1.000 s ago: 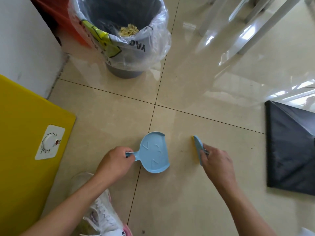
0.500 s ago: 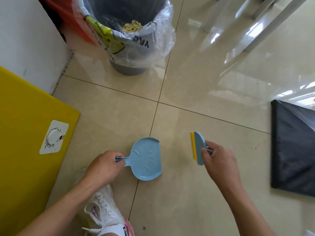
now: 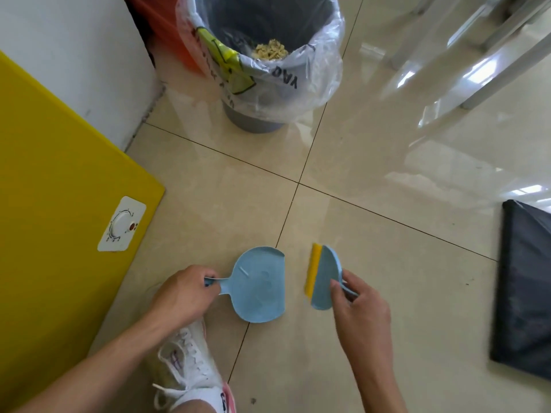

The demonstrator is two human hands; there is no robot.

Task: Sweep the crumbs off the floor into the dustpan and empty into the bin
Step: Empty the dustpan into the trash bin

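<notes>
Dustpan and brush held low over the tiled floor.
Head view: the left hand grasps the blue dustpan by its handle; the right hand grips the brush just beside it. The bin stands beyond, crumbs inside.

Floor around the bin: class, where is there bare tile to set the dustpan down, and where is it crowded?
Free: the tile between the bin and dustpan, and the stretch between the brush and black bag. Crowded: bottom left, where the left hand, shoe and yellow panel meet.
</notes>
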